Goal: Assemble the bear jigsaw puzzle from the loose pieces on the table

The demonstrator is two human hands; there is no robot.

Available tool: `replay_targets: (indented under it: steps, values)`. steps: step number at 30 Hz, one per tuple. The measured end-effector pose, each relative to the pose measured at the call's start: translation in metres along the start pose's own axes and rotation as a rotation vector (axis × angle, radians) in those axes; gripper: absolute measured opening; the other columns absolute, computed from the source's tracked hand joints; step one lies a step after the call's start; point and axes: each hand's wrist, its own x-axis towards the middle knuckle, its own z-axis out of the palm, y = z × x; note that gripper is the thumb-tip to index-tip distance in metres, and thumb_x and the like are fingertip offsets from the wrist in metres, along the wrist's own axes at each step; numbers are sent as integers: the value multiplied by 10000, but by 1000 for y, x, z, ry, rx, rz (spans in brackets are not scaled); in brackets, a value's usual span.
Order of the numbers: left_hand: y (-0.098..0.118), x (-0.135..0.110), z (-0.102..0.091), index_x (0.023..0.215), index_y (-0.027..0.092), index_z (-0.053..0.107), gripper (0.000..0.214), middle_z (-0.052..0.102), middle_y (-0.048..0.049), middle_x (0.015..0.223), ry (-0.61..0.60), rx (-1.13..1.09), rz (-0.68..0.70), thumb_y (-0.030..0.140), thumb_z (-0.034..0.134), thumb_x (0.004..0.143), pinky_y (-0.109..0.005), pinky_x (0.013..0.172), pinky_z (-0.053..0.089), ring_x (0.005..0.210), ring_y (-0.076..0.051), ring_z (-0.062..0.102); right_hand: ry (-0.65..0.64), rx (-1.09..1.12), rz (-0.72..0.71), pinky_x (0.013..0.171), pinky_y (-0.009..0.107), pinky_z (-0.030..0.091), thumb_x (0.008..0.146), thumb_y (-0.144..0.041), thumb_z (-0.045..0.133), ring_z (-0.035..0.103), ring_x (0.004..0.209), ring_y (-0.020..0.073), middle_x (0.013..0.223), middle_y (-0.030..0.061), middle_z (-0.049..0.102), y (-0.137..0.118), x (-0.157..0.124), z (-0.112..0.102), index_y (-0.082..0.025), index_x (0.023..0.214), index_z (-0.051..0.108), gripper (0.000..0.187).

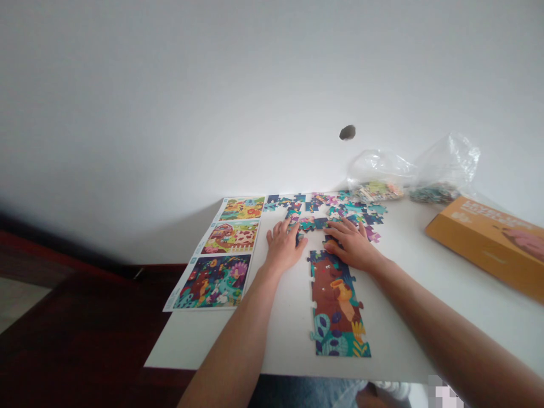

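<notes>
My left hand (284, 248) lies on the white table with fingers spread, the fingertips touching dark puzzle pieces. To its right, my right hand (349, 243) rests palm down, fingers stretched over loose pieces and partly hiding them. Just below the right hand lies a joined puzzle section (335, 306) showing a brown bear with an orange jar; its upper end is partly covered by that hand. Beyond both hands, loose jigsaw pieces (368, 211) are scattered, some overlapping. A reference sheet (221, 252) with three printed pictures lies left of the left hand.
Two clear plastic bags with pieces, a left one (378, 190) and a right one (442, 190), stand against the wall (255, 102). An orange box (484, 243) lies at the right. The white table (204, 337) ends at the left and front, above a dark floor.
</notes>
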Motion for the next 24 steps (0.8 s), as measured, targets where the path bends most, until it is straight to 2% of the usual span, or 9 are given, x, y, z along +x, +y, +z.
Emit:
replay_targets:
  steps: [8,16,24]
  values:
    - [-1,1,3,1341,325,556,447,418,-64,1512,12,-1,-8,433,546,907,-527,1107,326,1373,-323,363,13,-8,-4,1080,752,163,963,-544,410,298,1407,402,1509,52,442,2,1,2,-312,1357,557,480]
    - [0,1,4,1329,325,571,420,426,-53,1508,13,-16,20,411,536,919,-514,1121,319,1375,-305,368,3,0,3,1077,751,186,965,-543,405,268,1425,400,1520,43,426,1,0,1,-329,1361,546,473]
    - [1,1,3,1319,310,582,421,427,-59,1508,-2,-52,19,405,551,910,-519,1127,311,1378,-306,367,-16,8,-11,1083,746,164,890,-649,485,271,1409,435,1530,63,410,1,-1,-1,-291,1393,519,618]
